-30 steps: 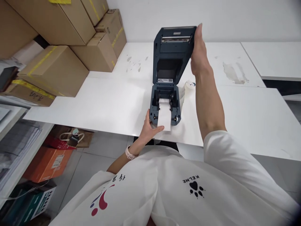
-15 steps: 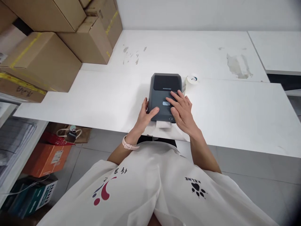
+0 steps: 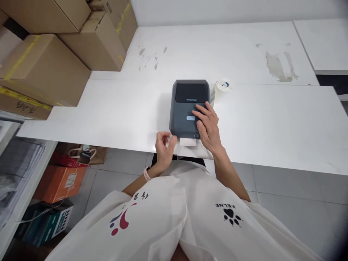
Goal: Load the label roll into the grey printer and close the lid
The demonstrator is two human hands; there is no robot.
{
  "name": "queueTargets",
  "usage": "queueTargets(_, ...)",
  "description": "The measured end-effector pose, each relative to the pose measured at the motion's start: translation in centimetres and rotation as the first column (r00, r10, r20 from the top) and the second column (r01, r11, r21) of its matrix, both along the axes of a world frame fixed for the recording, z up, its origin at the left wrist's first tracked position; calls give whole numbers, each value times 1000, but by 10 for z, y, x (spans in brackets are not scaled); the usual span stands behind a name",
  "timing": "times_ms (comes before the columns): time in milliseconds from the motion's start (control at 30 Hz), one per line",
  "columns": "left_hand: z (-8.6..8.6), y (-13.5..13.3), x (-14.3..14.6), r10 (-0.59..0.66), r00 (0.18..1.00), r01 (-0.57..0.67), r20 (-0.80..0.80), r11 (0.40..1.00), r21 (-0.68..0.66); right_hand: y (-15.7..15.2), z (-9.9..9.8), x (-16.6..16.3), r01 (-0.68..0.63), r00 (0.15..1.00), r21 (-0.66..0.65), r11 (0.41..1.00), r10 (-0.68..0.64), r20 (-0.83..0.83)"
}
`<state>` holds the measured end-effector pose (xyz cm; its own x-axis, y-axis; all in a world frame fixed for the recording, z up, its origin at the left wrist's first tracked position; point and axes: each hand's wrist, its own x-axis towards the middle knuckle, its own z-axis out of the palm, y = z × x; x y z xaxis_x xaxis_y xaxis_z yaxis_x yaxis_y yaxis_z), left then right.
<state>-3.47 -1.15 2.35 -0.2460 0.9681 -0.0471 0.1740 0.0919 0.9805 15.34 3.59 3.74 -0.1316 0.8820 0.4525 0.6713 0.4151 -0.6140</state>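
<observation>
A dark grey label printer [image 3: 187,103] sits with its lid down near the front edge of the white table [image 3: 114,116]. A short white strip of label paper [image 3: 187,141] sticks out of its front slot. My right hand [image 3: 207,125] lies flat on the lid's front right part, fingers spread. My left hand [image 3: 164,146] hovers just left of the printer's front corner, fingers loosely curled, holding nothing. A white paper roll [image 3: 220,90] lies behind the printer's right side.
Several cardboard boxes [image 3: 49,61] are stacked at the table's back left. Below on the left stand shelves with papers, an orange box [image 3: 58,183] and a teal box [image 3: 45,224]. A second white table [image 3: 320,43] adjoins at the right.
The printer lid, held upright by my right hand a second ago, is now closed. My left hand has come off the printer's left side and drawn back toward me.
</observation>
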Motion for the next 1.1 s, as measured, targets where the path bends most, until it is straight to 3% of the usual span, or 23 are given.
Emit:
queueTargets(67,0,-10,1,-210,973,221,96,967,-128,0,2,-1,-6,1000,4,1000,6,-11)
queueTargets(100,2,-11,3,-305,935,338,181,922,-192,1,2,-1,-8,1000,8,1000,8,-13)
queueTargets(133,4,-10,5,-363,892,427,269,871,-241,1,3,-1,-7,1000,11,1000,7,-15)
queueTargets(200,9,-4,10,-365,839,496,405,818,-291,1,3,0,-2,1000,9,1000,2,-16)
queueTargets(300,11,4,14,-333,825,485,456,832,-270,0,1,0,-5,1000,1,1000,5,-15)
queueTargets(533,-6,5,9,-418,864,480,283,852,-208,3,7,3,20,984,-10,1000,-18,175)
queueTargets(700,-8,1,4,-411,867,470,282,863,-186,-13,2,6,21,974,4,1000,-21,225)
queueTargets(767,-6,0,-2,-361,886,414,290,898,-150,-23,-6,5,55,978,1,998,-54,202)
queueTargets(833,-2,4,-10,-249,929,281,273,956,-85,-27,-8,4,85,980,10,996,-85,181)
queueTargets(900,5,15,-18,-120,966,126,231,992,-13,-20,2,2,108,981,71,992,-118,156)
queueTargets(967,12,34,-23,-37,983,27,181,998,56,0,25,0,123,984,187,975,-144,103)
queueTargets(1100,24,82,-21,-86,996,82,34,990,117,66,91,-1,123,992,370,921,-119,-34)
